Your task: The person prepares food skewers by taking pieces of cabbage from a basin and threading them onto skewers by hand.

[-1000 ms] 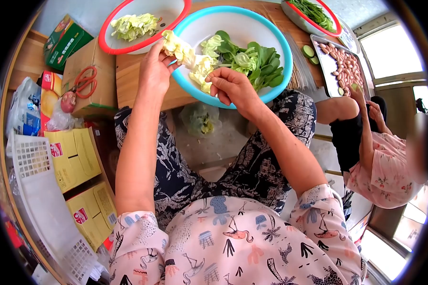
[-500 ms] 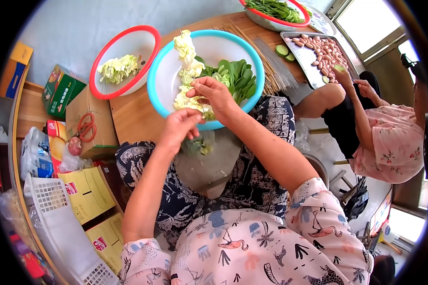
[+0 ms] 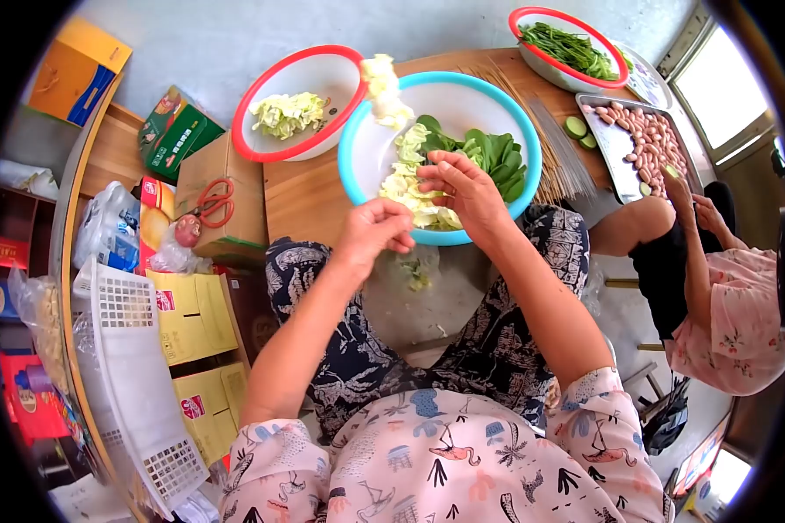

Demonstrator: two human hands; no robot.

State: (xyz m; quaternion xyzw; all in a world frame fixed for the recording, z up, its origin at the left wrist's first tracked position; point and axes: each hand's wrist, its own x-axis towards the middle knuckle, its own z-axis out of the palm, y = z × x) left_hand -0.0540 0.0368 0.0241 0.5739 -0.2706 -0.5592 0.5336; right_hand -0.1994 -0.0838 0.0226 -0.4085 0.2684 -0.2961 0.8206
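the left hand (image 3: 372, 234), center of the frame, has dropped from the top of the pale leaf string (image 3: 407, 157) to its lower end, fingers nearly closed; whether they grip anything, i cannot tell. the right hand (image 3: 469, 193) is half curled beside it, its hold unclear. the string slants up over the blue-rimmed bowl (image 3: 532, 144), apparently standing without fingers at its top.

The right hand (image 3: 467, 196) hides part of the green leaves (image 3: 499, 161); anything pinched by the left hand (image 3: 371, 235) is too small to tell. The co-worker (image 3: 734, 314) is cut off at the right, the patterned shirt (image 3: 471, 466) below.
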